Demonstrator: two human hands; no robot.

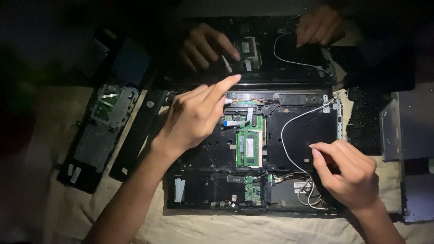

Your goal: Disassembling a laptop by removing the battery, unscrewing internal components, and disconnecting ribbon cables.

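Note:
An opened black laptop base (298, 131) lies in front of me with its bottom cover off. Green memory modules (248, 147) and a small green card (252, 189) sit in its middle. My left hand (194, 119) hovers over the base's upper middle, index finger stretched toward the hinge. Its thumb tip is at a small white piece beside a flat ribbon cable (239, 121); the dim light hides whether it grips it. My right hand (350, 174) rests on the lower right of the base, fingertips pinched together on a thin white wire (282, 135) that loops across the black cover.
A glossy dark panel (271, 68) behind the base mirrors both hands. A removed black cover with a metal bracket (113, 106) and a black strip (138, 133) lie to the left. A keyboard (364, 122) and a grey drive (409, 126) lie to the right, all on pale cloth (217, 228).

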